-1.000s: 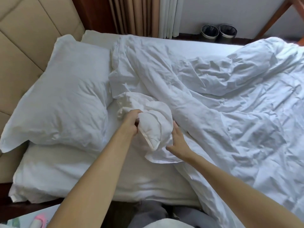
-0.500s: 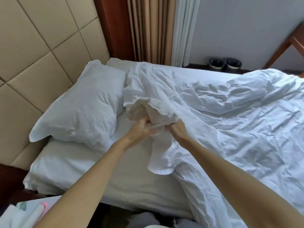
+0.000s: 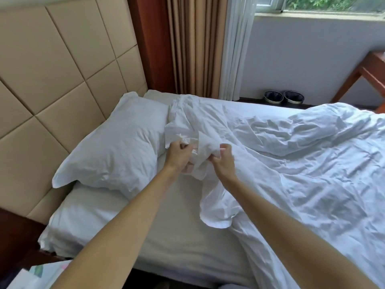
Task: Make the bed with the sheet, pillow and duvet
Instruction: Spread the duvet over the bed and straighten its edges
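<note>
Bedding covers most of the room's big bed (image 3: pixel 260 110), which stands against a padded tan headboard (image 3: pixel 62 69). The white duvet (image 3: pixel 312 174) is the biggest soft thing. It lies crumpled over the right side of the bed and one corner flops down onto the sheet (image 3: pixel 177 230). The sheet is pale and flat, and it shows bare on the near left part of the bed, below the pillow (image 3: pixel 116 151). The pillow is white and puffy. It leans at the head of the bed, touching the headboard, and the duvet's top edge lies just beside it.

Brown and white curtains (image 3: pixel 195 44) hang behind the bed, next to a window (image 3: pixel 312 3). A wooden table (image 3: pixel 373 69) stands at the far right by the wall.

Both arms reach out over the sheet. The left hand (image 3: pixel 177 152) is clenched round a bunched-up bit of the duvet's edge, right next to the pillow. The right hand (image 3: pixel 221 161) is close beside it, with its fingers curled tight into the same bunch of duvet. The cloth is lifted a little between the two hands.

Two small round bins (image 3: pixel 273 96) stand side by side on the floor past the bed, under the window. Each has a dark bag in it; I cannot tell what else is inside.
</note>
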